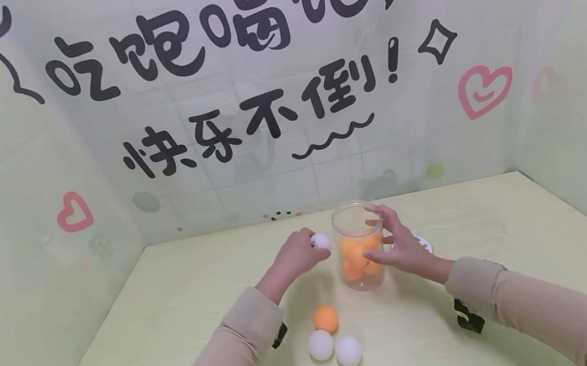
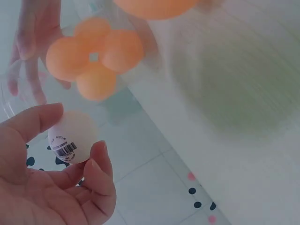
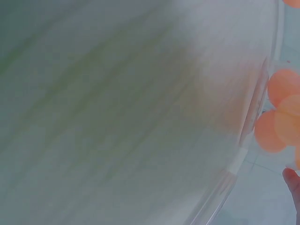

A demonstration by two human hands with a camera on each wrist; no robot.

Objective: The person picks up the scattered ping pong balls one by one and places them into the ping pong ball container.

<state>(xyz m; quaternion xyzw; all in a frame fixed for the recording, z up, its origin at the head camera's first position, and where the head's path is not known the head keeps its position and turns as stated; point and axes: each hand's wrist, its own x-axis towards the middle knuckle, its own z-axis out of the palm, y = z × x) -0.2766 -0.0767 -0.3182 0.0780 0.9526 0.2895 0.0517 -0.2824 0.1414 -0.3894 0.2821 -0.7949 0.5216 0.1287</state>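
Here, left hand (image 1: 297, 255) raised a little above the pale green desk (image 1: 178, 326), thumb and fingers (image 2: 101, 161) pinching a white ball (image 1: 320, 241) just left of a clear plastic jar (image 1: 354, 218). In the left wrist view, same white ball (image 2: 71, 136) seen close, with a small barcode sticker on it, gripped between thumb tip and curled fingertips. Right hand (image 1: 400, 246) wrapped round the right side of the jar, fingers spread and curved against its clear wall, thumb low and index finger near the rim. Jar upright on the desk, mouth open at the top, roughly at the desk's middle.

Inside the jar, several orange balls (image 1: 360, 256) heaped at the bottom; again through the wall in the left wrist view as a cluster of orange balls (image 2: 93, 58), and at the right edge of the right wrist view (image 3: 281, 115), where most else is blur.

Nearer the person, three loose balls on the desk: one orange ball (image 1: 326, 319), with two white balls (image 1: 321, 344) just beside and below it, the three close together. Behind the right hand, part of a small white round thing (image 1: 424, 244), too hidden to name. Beige sleeves (image 1: 248, 335) on both arms. At the back, a pale wall (image 1: 291, 164) with black lettering and pink hearts.
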